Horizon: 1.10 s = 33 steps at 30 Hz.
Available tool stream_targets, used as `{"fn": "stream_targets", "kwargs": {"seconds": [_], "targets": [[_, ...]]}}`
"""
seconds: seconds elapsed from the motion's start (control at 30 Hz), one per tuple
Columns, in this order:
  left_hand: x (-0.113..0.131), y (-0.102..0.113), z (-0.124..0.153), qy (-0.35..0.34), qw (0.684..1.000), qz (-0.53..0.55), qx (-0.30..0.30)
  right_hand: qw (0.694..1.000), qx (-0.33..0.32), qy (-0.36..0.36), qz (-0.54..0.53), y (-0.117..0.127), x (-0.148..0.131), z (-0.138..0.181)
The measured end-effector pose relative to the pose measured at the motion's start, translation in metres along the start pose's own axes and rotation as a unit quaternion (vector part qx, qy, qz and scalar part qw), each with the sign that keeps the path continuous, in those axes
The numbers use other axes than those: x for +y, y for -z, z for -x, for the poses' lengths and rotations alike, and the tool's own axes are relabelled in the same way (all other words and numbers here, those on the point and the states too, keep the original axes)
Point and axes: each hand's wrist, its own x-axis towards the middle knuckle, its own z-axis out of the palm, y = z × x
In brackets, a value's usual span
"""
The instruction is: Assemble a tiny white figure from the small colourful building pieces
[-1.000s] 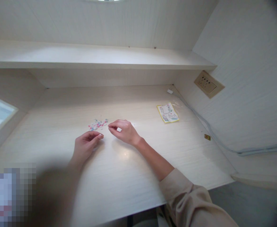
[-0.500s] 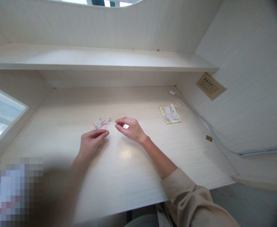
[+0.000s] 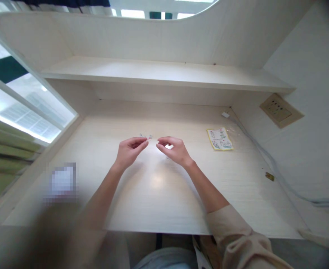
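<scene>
Pile of coloured bits (image 3: 150, 137) on a surface (image 3: 159, 209)
The pile is partly hidden by the left hand (image 3: 128, 151); just right of the pile, the right hand (image 3: 175, 150) is held, both hands' fingers curled nearly together, whether anything is pinched cannot be told; farther right, a yellow-edged card (image 3: 220, 139) is seen

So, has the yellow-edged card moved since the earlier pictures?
No. Judged against the wall socket, the card keeps its place; only the camera view has shifted.
</scene>
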Motion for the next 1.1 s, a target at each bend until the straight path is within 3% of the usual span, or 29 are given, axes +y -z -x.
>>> {"fn": "stream_targets", "kwargs": {"seconds": [0.23, 0.37, 1.1], "targets": [[-0.002, 0.029, 0.007, 0.0, 1.0, 0.011, 0.026, 0.999, -0.042, 0.005, -0.02, -0.026, -0.01, -0.008], [-0.009, 0.035, 0.012, -0.009, 1.0, 0.023, 0.005, 0.999, -0.04, 0.001, -0.013, -0.035, -0.01, -0.008], [-0.015, 0.02, 0.01, -0.021, 0.999, 0.027, -0.001, 0.999, -0.03, -0.017, 0.001, -0.022, -0.001, -0.003]]}}
